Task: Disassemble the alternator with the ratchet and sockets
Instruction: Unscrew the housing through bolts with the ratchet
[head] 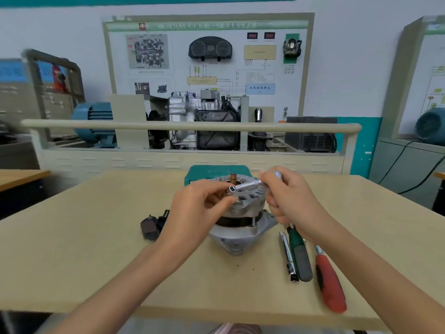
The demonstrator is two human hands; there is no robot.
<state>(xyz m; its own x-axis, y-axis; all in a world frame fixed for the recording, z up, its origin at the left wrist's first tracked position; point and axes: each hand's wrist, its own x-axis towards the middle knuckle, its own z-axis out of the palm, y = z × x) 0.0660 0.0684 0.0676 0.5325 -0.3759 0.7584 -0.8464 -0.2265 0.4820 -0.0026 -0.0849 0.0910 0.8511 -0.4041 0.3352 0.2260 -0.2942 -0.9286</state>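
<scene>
Holding a ratchet (250,183) over the alternator (243,220): right hand (289,196) grips its handle, left hand (204,201) pinches the socket (232,189) at its tip. Alternator stands mid-surface (96,249); three tools (301,259) lie to its right.

Your alternator (240,213) is dull silver with a black band around its middle, and the socket tool (245,185) above it is bright chrome. Behind it sits a teal case (216,171). On your pale beige table (96,249) you have a black part (153,226), 1 chrome bar (287,257), 1 green-and-grey handle (299,256) and 1 red-and-black handle (330,280).
</scene>
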